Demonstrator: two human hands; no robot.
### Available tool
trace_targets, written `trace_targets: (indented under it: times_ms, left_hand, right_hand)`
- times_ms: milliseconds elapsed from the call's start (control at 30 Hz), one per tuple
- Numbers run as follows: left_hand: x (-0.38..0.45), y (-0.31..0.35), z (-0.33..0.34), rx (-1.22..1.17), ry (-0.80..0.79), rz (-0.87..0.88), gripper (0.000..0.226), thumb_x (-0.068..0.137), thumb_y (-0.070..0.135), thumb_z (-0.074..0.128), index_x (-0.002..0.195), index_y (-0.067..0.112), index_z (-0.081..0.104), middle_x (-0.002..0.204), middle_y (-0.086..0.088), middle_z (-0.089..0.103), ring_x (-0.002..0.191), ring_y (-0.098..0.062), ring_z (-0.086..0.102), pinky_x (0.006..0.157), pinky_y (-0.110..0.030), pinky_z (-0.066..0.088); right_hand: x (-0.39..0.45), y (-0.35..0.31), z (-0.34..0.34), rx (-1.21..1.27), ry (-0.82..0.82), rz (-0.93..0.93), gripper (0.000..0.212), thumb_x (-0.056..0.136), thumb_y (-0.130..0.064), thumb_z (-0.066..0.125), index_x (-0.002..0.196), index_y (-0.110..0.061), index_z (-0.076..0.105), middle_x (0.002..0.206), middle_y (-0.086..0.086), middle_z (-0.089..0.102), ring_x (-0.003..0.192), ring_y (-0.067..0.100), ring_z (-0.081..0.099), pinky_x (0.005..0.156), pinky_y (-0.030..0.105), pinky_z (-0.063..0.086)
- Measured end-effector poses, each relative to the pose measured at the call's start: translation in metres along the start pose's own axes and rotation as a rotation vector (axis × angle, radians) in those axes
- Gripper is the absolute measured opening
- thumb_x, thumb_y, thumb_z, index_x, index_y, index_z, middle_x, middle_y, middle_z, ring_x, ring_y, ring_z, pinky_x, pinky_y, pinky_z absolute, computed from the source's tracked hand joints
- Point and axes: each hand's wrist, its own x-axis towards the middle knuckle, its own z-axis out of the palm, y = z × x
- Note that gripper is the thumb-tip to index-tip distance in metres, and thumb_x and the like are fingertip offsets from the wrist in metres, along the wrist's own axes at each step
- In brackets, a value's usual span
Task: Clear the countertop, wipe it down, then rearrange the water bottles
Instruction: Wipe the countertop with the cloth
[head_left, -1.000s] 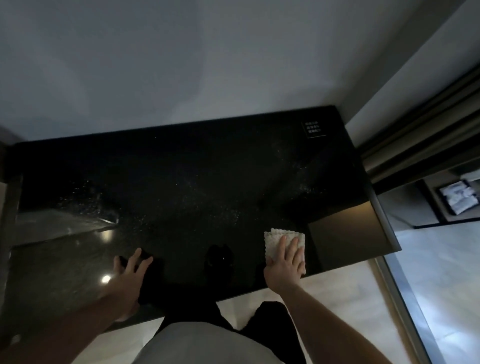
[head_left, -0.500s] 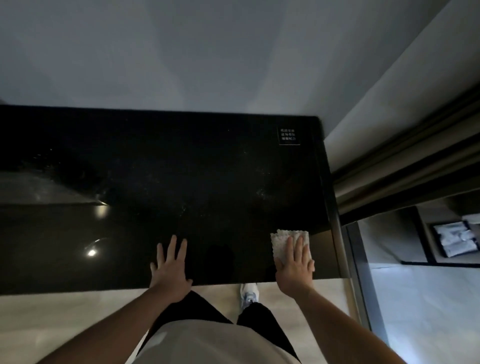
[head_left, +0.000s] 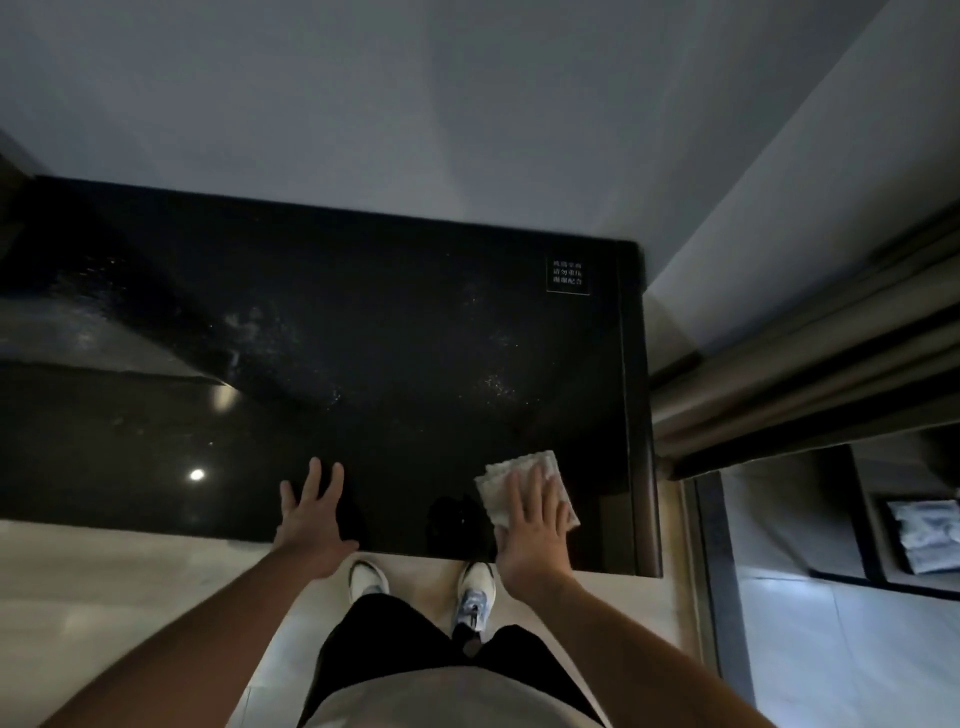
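Note:
A glossy black countertop (head_left: 363, 338) fills the middle of the head view and shows pale specks and smears. My right hand (head_left: 532, 525) presses flat, fingers straight, on a white folded cloth (head_left: 511, 475) near the front right corner. My left hand (head_left: 311, 514) rests flat with spread fingers on the front edge, a little left of centre. No water bottles are in view.
A small square label with white characters (head_left: 567, 277) sits at the counter's back right corner. A grey wall (head_left: 415, 104) runs behind. Curtain folds (head_left: 805, 374) hang to the right, past the counter's end. My feet in white shoes (head_left: 472, 597) stand on pale floor below the edge.
My view has swung so the counter's right end sits squarer. My left hand has shifted right along the front edge toward the centre. The right hand stays on the cloth near the front right corner.

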Motion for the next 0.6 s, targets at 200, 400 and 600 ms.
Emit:
trace_targets:
  times_ms: [200,400,600]
  left_hand:
    - [0.001,0.000,0.004,0.006,0.008,-0.002,0.124,0.084,0.036,0.081,0.159,0.037,-0.017,0.166,0.006,-0.030,0.152,-0.046,-0.017,0.120,-0.063,0.026]
    - [0.003,-0.001,0.005,0.004,0.008,0.000,0.126,0.083,0.035,0.082,0.159,0.037,-0.018,0.166,0.005,-0.029,0.152,-0.047,-0.017,0.120,-0.065,0.024]
    - [0.004,-0.003,0.005,0.012,-0.004,0.011,0.127,0.083,0.036,0.082,0.158,0.037,-0.021,0.165,0.004,-0.032,0.151,-0.048,-0.018,0.119,-0.067,0.025]
  right_hand:
    - [0.002,0.056,-0.019,-0.126,0.047,-0.090,0.076,0.108,-0.036,0.030,0.159,-0.025,-0.027,0.163,0.001,-0.041,0.151,0.025,-0.035,0.129,0.050,-0.008]
    - [-0.008,0.137,-0.062,0.063,0.197,0.038,0.088,0.093,0.006,0.040,0.166,-0.030,0.004,0.173,-0.005,-0.009,0.160,0.020,0.000,0.129,0.044,0.021]
    - [0.007,0.157,-0.095,0.326,0.444,0.305,0.089,0.090,0.014,0.041,0.164,-0.029,0.017,0.172,0.003,0.015,0.153,0.030,0.032,0.112,0.053,0.046]
